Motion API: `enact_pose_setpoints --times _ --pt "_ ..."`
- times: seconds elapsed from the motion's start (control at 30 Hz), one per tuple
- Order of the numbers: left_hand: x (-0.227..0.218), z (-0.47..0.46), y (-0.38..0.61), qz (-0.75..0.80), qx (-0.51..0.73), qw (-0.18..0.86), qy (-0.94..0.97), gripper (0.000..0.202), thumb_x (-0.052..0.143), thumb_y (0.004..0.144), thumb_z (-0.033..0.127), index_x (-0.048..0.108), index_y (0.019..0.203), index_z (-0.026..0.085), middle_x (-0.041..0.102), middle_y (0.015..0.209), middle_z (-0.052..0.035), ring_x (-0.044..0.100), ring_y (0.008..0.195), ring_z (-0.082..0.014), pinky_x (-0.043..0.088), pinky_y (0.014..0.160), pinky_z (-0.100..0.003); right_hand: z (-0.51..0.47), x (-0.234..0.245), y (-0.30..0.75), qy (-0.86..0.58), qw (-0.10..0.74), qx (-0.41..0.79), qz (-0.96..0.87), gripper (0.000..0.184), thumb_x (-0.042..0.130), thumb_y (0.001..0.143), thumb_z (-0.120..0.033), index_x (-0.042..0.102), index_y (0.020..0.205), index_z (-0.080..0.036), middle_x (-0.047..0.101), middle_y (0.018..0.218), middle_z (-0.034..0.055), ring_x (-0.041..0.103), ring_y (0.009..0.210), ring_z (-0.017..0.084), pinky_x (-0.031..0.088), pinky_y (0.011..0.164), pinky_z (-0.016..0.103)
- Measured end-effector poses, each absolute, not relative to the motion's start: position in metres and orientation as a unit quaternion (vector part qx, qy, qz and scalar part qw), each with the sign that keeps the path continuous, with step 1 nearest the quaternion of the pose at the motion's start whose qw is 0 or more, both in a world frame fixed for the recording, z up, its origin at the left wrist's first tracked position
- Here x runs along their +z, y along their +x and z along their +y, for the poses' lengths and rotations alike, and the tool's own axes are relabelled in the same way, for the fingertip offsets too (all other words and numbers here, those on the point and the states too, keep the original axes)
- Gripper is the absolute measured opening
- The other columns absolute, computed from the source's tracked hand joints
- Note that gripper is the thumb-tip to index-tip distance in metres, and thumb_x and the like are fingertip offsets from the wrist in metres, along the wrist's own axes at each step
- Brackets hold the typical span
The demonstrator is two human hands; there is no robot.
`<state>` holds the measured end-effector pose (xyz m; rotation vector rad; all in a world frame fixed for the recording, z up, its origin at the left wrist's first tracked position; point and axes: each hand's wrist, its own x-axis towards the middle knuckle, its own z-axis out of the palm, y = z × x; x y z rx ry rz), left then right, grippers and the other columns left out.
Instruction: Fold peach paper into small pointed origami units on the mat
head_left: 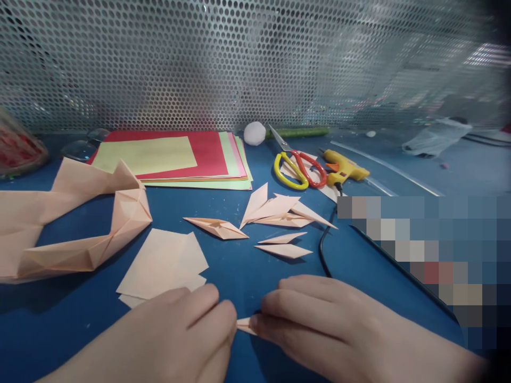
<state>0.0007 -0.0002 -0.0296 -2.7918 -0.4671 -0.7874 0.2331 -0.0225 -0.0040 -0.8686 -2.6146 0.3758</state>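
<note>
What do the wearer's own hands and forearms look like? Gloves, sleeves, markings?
Left hand and right hand: both ungloved, no rings or markings visible. Left forearm and right forearm are bare as far as they show: no sleeve, watch or bracelet in view.

2 bare hands [331, 316] with smooth backs and rounded knuckles [209, 293], 2 bare forearms [91, 354]

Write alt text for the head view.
A person's right hand pinches a folded peach paper, the left hand at its other end, over a blue table. Beyond lie pointed paper pieces, scissors, a glue gun and stacked coloured paper.
</note>
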Motion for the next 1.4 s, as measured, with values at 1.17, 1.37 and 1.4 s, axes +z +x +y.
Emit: enact_pose_setpoints --times 1.17,1.37,1.4 --pt "-0.015 0.015 0.003 -0.151 -0.189 0.004 -0.970 0.040 0.035 0.098 0.010 0.055 0.066 0.022 0.052 0.060 0.0046 0.042 0.057 -0.0151 0.030 0.054 -0.033 -0.041 -0.016 0.228 -0.422 0.246 0.179 -0.854 0.034 0.048 0.102 -0.022 0.067 0.073 -0.017 0.060 0.070 0.0031 0.059 0.062 0.013 0.048 0.054 0.020" --pt "-0.013 0.016 0.011 -0.197 -0.160 -0.055 -0.966 0.055 0.019 0.105 0.022 0.064 0.075 0.022 0.062 0.071 0.0014 0.054 0.060 -0.0130 0.040 0.056 -0.026 -0.039 -0.022 0.219 -0.459 0.278 0.247 -0.807 0.017 0.056 0.085 -0.005 0.062 0.078 -0.019 0.061 0.077 0.0012 0.065 0.067 0.011 0.052 0.060 0.015" --pt "-0.013 0.016 0.012 -0.194 -0.165 -0.059 -0.965 0.056 0.019 0.106 0.022 0.064 0.074 0.021 0.062 0.070 0.0015 0.055 0.059 -0.0122 0.041 0.056 -0.024 -0.038 -0.021 0.219 -0.462 0.283 0.258 -0.800 0.017 0.056 0.084 -0.005 0.062 0.078 -0.019 0.061 0.078 0.0009 0.065 0.066 0.010 0.052 0.060 0.014"
